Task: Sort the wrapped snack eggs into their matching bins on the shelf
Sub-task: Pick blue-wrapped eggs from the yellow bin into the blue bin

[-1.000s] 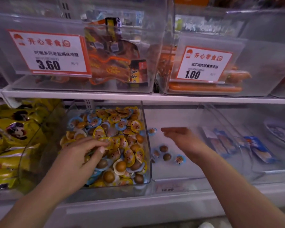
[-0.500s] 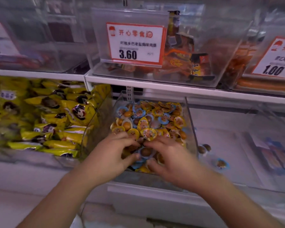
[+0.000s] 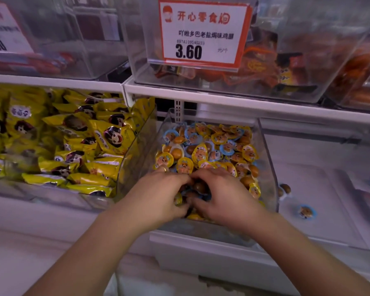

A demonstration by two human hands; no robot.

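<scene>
A clear bin on the lower shelf holds a pile of yellow-wrapped eggs and blue-wrapped eggs mixed together. Both of my hands are down in the front of this pile. My left hand and my right hand face each other, their fingers curled round a cluster of brown wrapped eggs between them. In the bin to the right lie a blue-wrapped egg and two brown eggs.
On the left, a bin is packed with yellow snack packets. Above, a clear bin of orange packets carries a 3.60 price tag. A white shelf edge runs below my wrists.
My right hand has come over from the right bin into the mixed bin beside my left hand. Both now dig into the front of the pile. The view has shifted left and closer.
</scene>
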